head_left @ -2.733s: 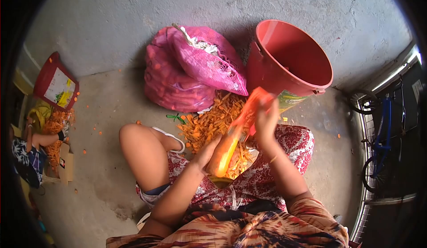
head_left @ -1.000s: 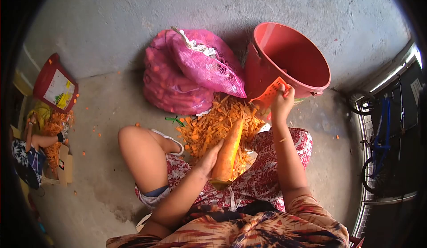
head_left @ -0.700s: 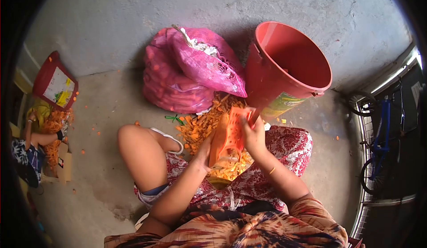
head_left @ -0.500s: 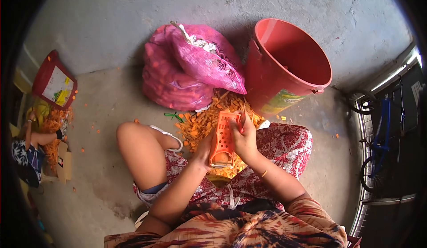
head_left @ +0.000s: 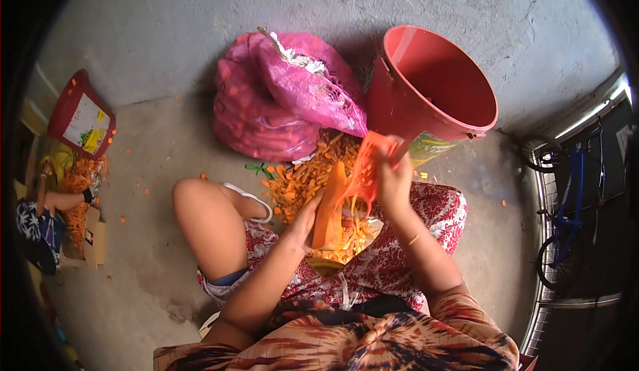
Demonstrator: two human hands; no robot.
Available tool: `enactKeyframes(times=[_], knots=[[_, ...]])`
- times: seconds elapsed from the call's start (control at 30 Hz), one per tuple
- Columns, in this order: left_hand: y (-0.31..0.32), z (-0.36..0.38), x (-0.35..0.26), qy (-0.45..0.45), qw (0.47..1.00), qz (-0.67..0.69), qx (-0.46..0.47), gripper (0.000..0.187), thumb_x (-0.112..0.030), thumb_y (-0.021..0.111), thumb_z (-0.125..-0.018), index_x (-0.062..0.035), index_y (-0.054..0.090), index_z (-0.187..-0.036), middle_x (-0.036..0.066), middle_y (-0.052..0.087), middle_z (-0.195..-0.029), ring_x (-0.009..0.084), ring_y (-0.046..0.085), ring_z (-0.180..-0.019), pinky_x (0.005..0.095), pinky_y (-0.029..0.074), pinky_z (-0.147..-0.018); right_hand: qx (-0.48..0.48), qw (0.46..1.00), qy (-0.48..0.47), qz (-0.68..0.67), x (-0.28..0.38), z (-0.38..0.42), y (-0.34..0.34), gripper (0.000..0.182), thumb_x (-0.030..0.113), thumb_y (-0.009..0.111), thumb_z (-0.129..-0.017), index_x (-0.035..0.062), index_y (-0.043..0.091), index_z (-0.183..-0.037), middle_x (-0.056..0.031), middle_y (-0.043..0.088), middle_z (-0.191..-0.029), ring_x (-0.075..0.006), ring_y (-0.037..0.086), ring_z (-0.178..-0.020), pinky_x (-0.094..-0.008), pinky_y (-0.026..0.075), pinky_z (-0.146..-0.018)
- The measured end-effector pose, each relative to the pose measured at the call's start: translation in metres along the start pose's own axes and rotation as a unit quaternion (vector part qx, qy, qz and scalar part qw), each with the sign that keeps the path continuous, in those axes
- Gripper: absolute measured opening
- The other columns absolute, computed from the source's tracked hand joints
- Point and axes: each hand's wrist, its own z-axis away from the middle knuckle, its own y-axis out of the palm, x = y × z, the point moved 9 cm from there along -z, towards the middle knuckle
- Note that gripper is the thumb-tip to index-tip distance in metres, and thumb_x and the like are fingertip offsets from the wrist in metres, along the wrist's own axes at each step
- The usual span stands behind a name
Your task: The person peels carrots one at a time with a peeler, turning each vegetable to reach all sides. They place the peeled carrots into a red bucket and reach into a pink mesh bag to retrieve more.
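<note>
My left hand (head_left: 305, 226) holds a large peeled carrot (head_left: 329, 218) nearly upright, thumb along its side and the other fingers mostly hidden behind it. In my right hand (head_left: 397, 183) is an orange plastic grater (head_left: 363, 169), gripped by its upper side and tilted to the right of the carrot. A gap shows between the tool's lower part and the carrot. Thin orange strips hang below the grater. Under both hands lies a heap of carrot peelings (head_left: 293, 186), spreading between my legs.
A pink mesh sack (head_left: 259, 115) full of carrots leans against the wall, beside a tall red bucket (head_left: 406, 115). At far left another person (head_left: 43, 228) sits by more peelings and a tipped red bucket (head_left: 58, 111). A blue bicycle (head_left: 569, 204) stands at right.
My right hand has lifted the grater up and right, off the carrot it covered, and turned it. The carrot now shows along its length in my left hand.
</note>
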Motion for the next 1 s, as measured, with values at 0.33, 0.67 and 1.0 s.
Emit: enactKeyframes(times=[0.33, 0.67, 1.0], knots=[[0.0, -0.001, -0.008, 0.048, 0.998, 0.018, -0.048, 0.03, -0.027, 0.034, -0.09, -0.0049, 0.045, -0.107, 0.008, 0.056, -0.089, 0.0159, 0.058, -0.075, 0.0269, 0.05, -0.063, 0.083, 0.995, 0.002, 0.049, 0.005, 0.045, 0.033, 0.015, 0.006, 0.051, -0.081, 0.0011, 0.046, -0.095, -0.0126, 0.056, -0.067, -0.0169, 0.055, -0.06, -0.0276, 0.044, -0.056], [-0.001, 0.012, 0.007, 0.07, 0.972, -0.225, -0.018, 0.045, -0.044, 0.03, -0.088, -0.0045, 0.042, -0.105, 0.014, 0.055, -0.073, 0.0243, 0.057, -0.061, 0.0352, 0.049, -0.055, -0.215, 0.959, -0.029, 0.184, -0.03, -0.06, -0.067, 0.013, 0.015, 0.047, -0.086, 0.0018, 0.049, -0.086, -0.0049, 0.051, -0.065, -0.0107, 0.047, -0.06, -0.024, 0.04, -0.055], [0.003, 0.012, -0.019, 0.106, 0.977, -0.159, -0.099, 0.044, -0.044, 0.032, -0.088, -0.0051, 0.044, -0.106, 0.013, 0.056, -0.08, 0.0225, 0.058, -0.064, 0.0332, 0.049, -0.055, 0.031, 0.999, 0.021, 0.018, -0.006, 0.019, 0.013, 0.008, 0.006, 0.048, -0.084, 0.0022, 0.046, -0.091, -0.0037, 0.051, -0.067, -0.0067, 0.047, -0.056, -0.0195, 0.039, -0.049]])
